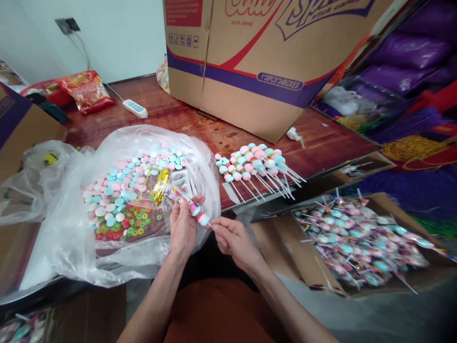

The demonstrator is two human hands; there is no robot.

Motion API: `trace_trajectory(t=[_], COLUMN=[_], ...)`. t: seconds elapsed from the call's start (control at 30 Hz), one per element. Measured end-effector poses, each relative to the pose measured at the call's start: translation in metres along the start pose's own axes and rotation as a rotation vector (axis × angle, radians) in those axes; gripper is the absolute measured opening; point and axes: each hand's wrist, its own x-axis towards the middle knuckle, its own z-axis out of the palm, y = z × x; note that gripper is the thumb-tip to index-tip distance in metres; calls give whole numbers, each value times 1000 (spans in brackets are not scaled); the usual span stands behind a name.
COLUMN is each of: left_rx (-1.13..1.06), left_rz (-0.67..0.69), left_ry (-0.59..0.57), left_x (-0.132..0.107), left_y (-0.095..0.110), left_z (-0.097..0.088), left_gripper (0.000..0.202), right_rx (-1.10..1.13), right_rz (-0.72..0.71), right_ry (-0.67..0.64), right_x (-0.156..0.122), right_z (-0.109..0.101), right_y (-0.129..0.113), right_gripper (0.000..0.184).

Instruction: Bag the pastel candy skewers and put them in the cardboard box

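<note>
I sit in soft, cool, moderately bright light whose source I can't see. The smooth, pale bluish-white wall (117, 38) is among the brightest areas, while the space below my glossy reddish-brown wooden desk (135, 131) falls into dark shadow. Pale glints streak the crumpled translucent plastic bag (67, 214), and a faint sheen lies across the desk. Detail around my right grip (233, 237) is fairly clear. Towards the borders things smear and stretch, notably the shiny purple plastic packs (410, 50) at upper right.
</note>
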Motion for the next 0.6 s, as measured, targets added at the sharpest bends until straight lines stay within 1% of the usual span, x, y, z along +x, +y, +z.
trace_trajectory(t=[0.13,0.27,0.4,0.5,0.6], left_rx=[27,23,4,7,41], left_rz=[5,-25,-23,-13,-20], left_ry=[-3,31,40,27,-4], left_x=[-1,-2,-3,-4,-5], left_y=[-2,-1,-2,-2,-2], left_z=[-1,1,3,4,4], left_gripper=[30,31,35,37,36], right_rx=[74,227,330,313,224], right_rz=[27,145,211,185,114], right_ry=[-19,-118,-146,-117,-51], right_x=[-1,-3,-5,-6,-6], right_z=[6,4,2,5,9], right_y=[0,-4,-1,4,9], right_gripper=[27,24,24,25,27])
